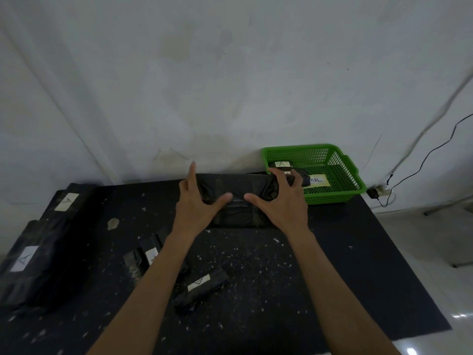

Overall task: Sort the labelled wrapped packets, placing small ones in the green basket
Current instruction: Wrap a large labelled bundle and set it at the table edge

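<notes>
Both hands on the big packet

I see a large black wrapped packet (238, 198) at frame centre, my left hand (197, 201) and right hand (281, 201) grasping its ends; the green basket (340, 193) at right centre holds small labelled packets (281, 165)

Black plastic-wrapped packets (240, 198) carry white paper labels (67, 201); the green latticed plastic basket (340, 175) sits on a black white-speckled worktop (320, 265).
</notes>
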The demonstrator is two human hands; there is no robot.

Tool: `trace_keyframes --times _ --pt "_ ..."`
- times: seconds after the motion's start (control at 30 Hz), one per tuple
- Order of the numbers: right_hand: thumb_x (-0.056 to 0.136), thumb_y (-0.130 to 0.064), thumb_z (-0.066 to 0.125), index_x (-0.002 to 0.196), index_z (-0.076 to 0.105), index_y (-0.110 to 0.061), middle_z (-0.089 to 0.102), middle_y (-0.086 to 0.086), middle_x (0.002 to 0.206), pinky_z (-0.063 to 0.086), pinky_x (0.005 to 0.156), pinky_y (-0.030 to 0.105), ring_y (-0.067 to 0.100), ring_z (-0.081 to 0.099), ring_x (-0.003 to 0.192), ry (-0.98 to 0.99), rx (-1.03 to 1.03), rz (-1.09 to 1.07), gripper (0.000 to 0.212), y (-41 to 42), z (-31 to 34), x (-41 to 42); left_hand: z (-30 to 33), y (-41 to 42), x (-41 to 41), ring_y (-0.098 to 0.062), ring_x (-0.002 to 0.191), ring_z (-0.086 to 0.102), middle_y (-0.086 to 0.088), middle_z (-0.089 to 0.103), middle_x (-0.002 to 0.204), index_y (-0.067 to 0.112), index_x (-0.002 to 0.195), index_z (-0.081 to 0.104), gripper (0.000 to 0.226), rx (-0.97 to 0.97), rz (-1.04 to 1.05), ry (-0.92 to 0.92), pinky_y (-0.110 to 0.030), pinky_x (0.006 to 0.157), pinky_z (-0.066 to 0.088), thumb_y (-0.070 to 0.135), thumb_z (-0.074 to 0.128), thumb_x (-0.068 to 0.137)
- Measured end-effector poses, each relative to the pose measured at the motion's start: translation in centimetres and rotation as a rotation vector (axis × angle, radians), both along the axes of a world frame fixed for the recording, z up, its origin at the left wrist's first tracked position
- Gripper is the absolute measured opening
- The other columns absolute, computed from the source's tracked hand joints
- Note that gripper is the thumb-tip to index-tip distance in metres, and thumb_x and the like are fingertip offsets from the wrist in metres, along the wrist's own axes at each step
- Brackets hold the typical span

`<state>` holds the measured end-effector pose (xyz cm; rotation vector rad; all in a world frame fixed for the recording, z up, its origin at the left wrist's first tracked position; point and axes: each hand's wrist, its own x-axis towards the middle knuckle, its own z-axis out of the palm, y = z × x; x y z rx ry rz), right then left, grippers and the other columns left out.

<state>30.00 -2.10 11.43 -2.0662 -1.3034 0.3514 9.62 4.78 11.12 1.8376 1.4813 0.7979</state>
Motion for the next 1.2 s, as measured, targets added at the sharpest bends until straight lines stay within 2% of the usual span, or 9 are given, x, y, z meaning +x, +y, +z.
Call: trace_keyframes --times 0.07,0.23,0.53,0.67,0.77,0.87,0.93,1.1,1.2 --pt "0.067 -0.082 0.069 0.148 0.039 -0.043 0.011 0.007 0.165 0.046 0.102 0.053 0.037 0.032 0.146 -0.034 -0.023 -0.001 0.094 0.3 0.3 0.3 -0.3 -0.5 0.0 -0.034 0.136 0.045 -0.006 0.022 0.157 0.044 0.157 -0.003 0.117 0.034 -0.055 0.093 -0.051 0.105 0.044 0.069 0.074 0.072" --pt "0.065 -0.083 0.070 0.151 0.032 -0.042 0.007 0.006 0.166 0.044 0.106 0.055 0.039 0.030 0.147 -0.045 -0.087 0.044 0.103 0.7 0.2 0.6 -0.3 -0.4 0.3 -0.038 0.125 0.055 -0.008 0.024 0.155 0.040 0.156 0.010 0.111 0.072 -0.001 0.167 -0.052 0.097 0.050 0.071 0.074 0.070" --pt "0.067 -0.083 0.069 0.153 0.030 -0.041 0.009 0.008 0.165 0.043 0.105 0.054 0.040 0.030 0.147 -0.055 -0.101 0.042 0.103 0.8 0.1 0.2 -0.2 0.2 -0.1 -0.039 0.129 0.051 -0.007 0.022 0.157 0.040 0.155 0.010 0.111 0.039 -0.019 0.181 -0.053 0.099 0.048 0.073 0.072 0.069" --pt "0.068 -0.083 0.068 0.156 0.024 -0.040 0.005 0.009 0.167 0.042 0.107 0.055 0.041 0.031 0.147 -0.043 -0.150 0.040 0.108 0.9 0.0 0.2 -0.6 0.3 0.0 -0.036 0.132 0.048 -0.006 0.018 0.156 0.036 0.158 0.008 0.114 -0.021 -0.021 0.193 -0.050 0.105 0.043 0.074 0.071 0.071" --pt "0.069 -0.078 0.072 0.158 0.020 -0.041 -0.001 0.007 0.169 0.038 0.113 0.052 0.038 0.033 0.148 0.057 -0.194 0.128 0.109 0.7 0.5 1.0 -0.7 1.2 -0.5 -0.040 0.132 0.046 -0.008 0.019 0.152 0.028 0.156 0.019 0.110 -0.111 0.051 0.218 -0.050 0.108 0.040 0.078 0.067 0.070" --pt "0.066 -0.069 0.081 0.153 0.029 -0.044 -0.005 -0.003 0.169 0.034 0.117 0.045 0.032 0.026 0.152 0.095 -0.189 0.312 0.105 0.0 0.5 1.6 -0.6 2.0 -1.0 -0.046 0.130 0.047 -0.012 0.021 0.151 0.026 0.152 0.027 0.105 -0.189 0.100 0.257 -0.052 0.107 0.042 0.081 0.063 0.070" --pt "0.065 -0.065 0.085 0.149 0.037 -0.044 -0.004 -0.004 0.169 0.034 0.117 0.043 0.030 0.026 0.152 0.066 -0.162 0.353 0.099 -0.3 0.0 1.6 -0.5 1.9 -1.2 -0.044 0.131 0.046 -0.010 0.020 0.152 0.026 0.151 0.028 0.101 -0.179 0.072 0.229 -0.051 0.108 0.041 0.079 0.063 0.072" --pt "0.068 -0.068 0.080 0.140 0.055 -0.040 0.011 0.000 0.169 0.032 0.119 0.043 0.028 0.026 0.152 0.045 -0.058 0.245 0.081 -0.2 -0.8 2.0 -0.4 1.4 -2.3 -0.024 0.148 0.026 0.007 0.009 0.162 0.033 0.154 0.029 0.112 -0.097 -0.201 0.183 -0.050 0.118 0.033 0.079 0.070 0.061" --pt "0.074 -0.068 0.074 0.134 0.064 -0.034 0.026 0.003 0.165 0.038 0.114 0.041 0.023 0.035 0.147 0.004 0.055 0.155 0.070 -0.1 -1.0 1.7 -0.9 1.0 -2.2 -0.023 0.144 0.034 0.004 0.027 0.160 0.031 0.146 0.046 0.100 -0.001 -0.168 0.193 -0.053 0.116 0.034 0.081 0.069 0.062"
